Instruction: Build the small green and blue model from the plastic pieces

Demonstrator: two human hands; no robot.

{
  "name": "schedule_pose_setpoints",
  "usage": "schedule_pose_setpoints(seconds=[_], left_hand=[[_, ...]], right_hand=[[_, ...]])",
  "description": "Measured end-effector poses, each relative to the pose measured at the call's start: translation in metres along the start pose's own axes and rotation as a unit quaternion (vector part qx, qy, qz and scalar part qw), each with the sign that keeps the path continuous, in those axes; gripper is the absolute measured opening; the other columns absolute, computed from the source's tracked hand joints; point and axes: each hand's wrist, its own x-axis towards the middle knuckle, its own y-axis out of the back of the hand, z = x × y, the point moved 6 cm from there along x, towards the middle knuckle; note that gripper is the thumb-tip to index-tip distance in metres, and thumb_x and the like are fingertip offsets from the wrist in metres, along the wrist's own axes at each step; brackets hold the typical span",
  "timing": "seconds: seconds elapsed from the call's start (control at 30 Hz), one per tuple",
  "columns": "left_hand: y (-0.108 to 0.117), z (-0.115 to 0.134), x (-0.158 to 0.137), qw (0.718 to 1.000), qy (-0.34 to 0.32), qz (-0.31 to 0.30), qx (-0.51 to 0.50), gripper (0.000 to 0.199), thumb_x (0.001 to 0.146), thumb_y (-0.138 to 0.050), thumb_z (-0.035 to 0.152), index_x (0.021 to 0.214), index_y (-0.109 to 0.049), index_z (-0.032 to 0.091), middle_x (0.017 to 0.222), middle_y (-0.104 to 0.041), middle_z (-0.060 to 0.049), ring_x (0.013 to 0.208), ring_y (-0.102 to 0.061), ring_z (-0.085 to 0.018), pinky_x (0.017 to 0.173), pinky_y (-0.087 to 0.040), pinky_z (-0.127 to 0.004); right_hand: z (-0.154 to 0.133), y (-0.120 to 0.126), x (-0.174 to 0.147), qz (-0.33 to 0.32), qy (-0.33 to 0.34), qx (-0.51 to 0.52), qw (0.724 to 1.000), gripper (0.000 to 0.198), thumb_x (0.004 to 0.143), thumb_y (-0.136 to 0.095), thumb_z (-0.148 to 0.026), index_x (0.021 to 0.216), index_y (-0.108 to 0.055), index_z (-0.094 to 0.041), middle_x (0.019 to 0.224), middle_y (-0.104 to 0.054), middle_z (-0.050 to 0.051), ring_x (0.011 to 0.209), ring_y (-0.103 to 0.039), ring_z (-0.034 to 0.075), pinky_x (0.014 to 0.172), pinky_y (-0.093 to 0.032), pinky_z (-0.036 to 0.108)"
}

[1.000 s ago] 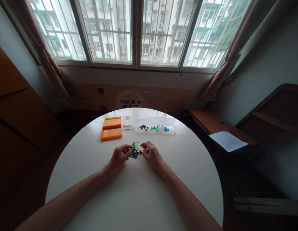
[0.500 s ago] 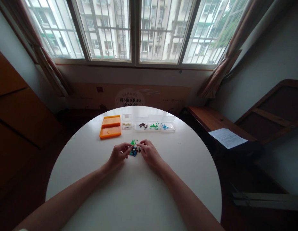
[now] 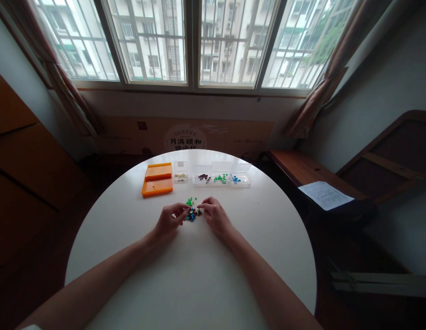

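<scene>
A small heap of mixed blue, dark brown and pale pieces (image 3: 191, 215) lies on the white round table (image 3: 185, 279) between my hands. Just beyond it is a loose cluster of small green pieces (image 3: 190, 201). At the heap's left edge, my left hand (image 3: 170, 218) has thumb and fingertips pinched together; whatever they hold is too small to make out. My right hand (image 3: 215, 214) rests at the heap's right side with fingers curled and its fingertips brought together near a few dark pieces. Anything between those fingertips cannot be made out.
An orange tray (image 3: 157, 187) with a raised step stands at the back left. Beside it is a small clear box (image 3: 181, 176) with pale pieces. Farther right, a clear compartment box (image 3: 221, 179) with open lids holds brown, green and blue pieces. A paper (image 3: 325, 195) lies on a wooden bench.
My right hand's fingertips have drawn back slightly to the right from the heap. My left hand stays almost in place, still pinched. The view has shifted very slightly.
</scene>
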Motion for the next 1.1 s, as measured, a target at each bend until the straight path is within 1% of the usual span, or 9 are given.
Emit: schedule_pose_setpoints(seconds=[0.13, 0.2, 0.63, 0.77, 0.93, 1.03, 1.1], left_hand=[[0.0, -0.003, 0.0, 1.0, 0.002, -0.002, 0.001, 0.021, 0.08, -0.058, 0.031, 0.083, -0.066, 0.012, 0.053, -0.062, -0.001, 0.04, -0.053, -0.009, 0.04, -0.044, -0.018], [-0.001, -0.004, 0.0, 1.0, 0.002, -0.004, 0.0, 0.022, 0.08, -0.057, 0.032, 0.083, -0.066, 0.012, 0.053, -0.062, -0.001, 0.04, -0.053, -0.009, 0.04, -0.044, -0.018], [-0.001, -0.003, 0.0, 1.0, 0.0, -0.002, -0.004, 0.022, 0.079, -0.058, 0.031, 0.082, -0.066, 0.012, 0.051, -0.061, -0.001, 0.039, -0.053, -0.008, 0.04, -0.044, -0.017], [0.0, -0.002, 0.0, 1.0, -0.004, 0.002, -0.005, 0.021, 0.079, -0.059, 0.031, 0.081, -0.066, 0.012, 0.051, -0.06, 0.0, 0.038, -0.052, -0.008, 0.039, -0.043, -0.017], [0.0, -0.001, 0.0, 1.0, -0.003, 0.001, -0.009, 0.022, 0.079, -0.058, 0.032, 0.081, -0.066, 0.011, 0.052, -0.061, -0.001, 0.038, -0.052, -0.008, 0.039, -0.043, -0.017], [0.0, 0.0, 0.0, 1.0, -0.002, 0.0, -0.008, 0.021, 0.079, -0.058, 0.031, 0.081, -0.066, 0.011, 0.053, -0.062, -0.001, 0.039, -0.052, -0.008, 0.039, -0.043, -0.017], [-0.001, -0.001, 0.0, 1.0, -0.003, -0.003, -0.004, 0.021, 0.079, -0.058, 0.03, 0.081, -0.066, 0.011, 0.052, -0.061, -0.001, 0.039, -0.052, -0.008, 0.039, -0.044, -0.017]], right_hand=[[0.001, 0.0, 0.0, 0.011, -0.014, -0.001, 1.0, 0.024, 0.079, -0.052, -0.009, 0.091, -0.07, -0.021, 0.087, -0.058, 0.007, 0.086, -0.054, 0.017, 0.08, -0.044, 0.03], [0.003, 0.001, 0.0, 0.024, -0.026, -0.006, 0.999, 0.021, 0.08, -0.052, -0.011, 0.088, -0.07, -0.019, 0.086, -0.058, 0.007, 0.085, -0.054, 0.018, 0.08, -0.044, 0.03], [0.012, 0.005, 0.0, 0.074, -0.076, -0.025, 0.994, 0.013, 0.076, -0.056, -0.011, 0.08, -0.067, -0.017, 0.083, -0.058, 0.007, 0.08, -0.054, 0.018, 0.078, -0.045, 0.032], [0.012, 0.005, 0.001, 0.074, -0.075, -0.021, 0.994, 0.012, 0.076, -0.057, -0.011, 0.074, -0.067, -0.017, 0.081, -0.057, 0.007, 0.078, -0.054, 0.018, 0.077, -0.044, 0.032], [0.012, 0.007, 0.001, 0.066, -0.089, -0.019, 0.994, 0.012, 0.074, -0.056, -0.009, 0.074, -0.066, -0.016, 0.08, -0.058, 0.007, 0.077, -0.054, 0.017, 0.076, -0.044, 0.031], [0.01, 0.008, 0.001, 0.06, -0.084, -0.019, 0.994, 0.012, 0.072, -0.056, -0.008, 0.073, -0.065, -0.016, 0.075, -0.058, 0.005, 0.075, -0.054, 0.016, 0.074, -0.044, 0.03], [0.009, 0.008, 0.002, 0.059, -0.082, 0.003, 0.995, 0.012, 0.072, -0.056, -0.008, 0.072, -0.064, -0.016, 0.072, -0.059, 0.004, 0.071, -0.054, 0.015, 0.071, -0.044, 0.029]])
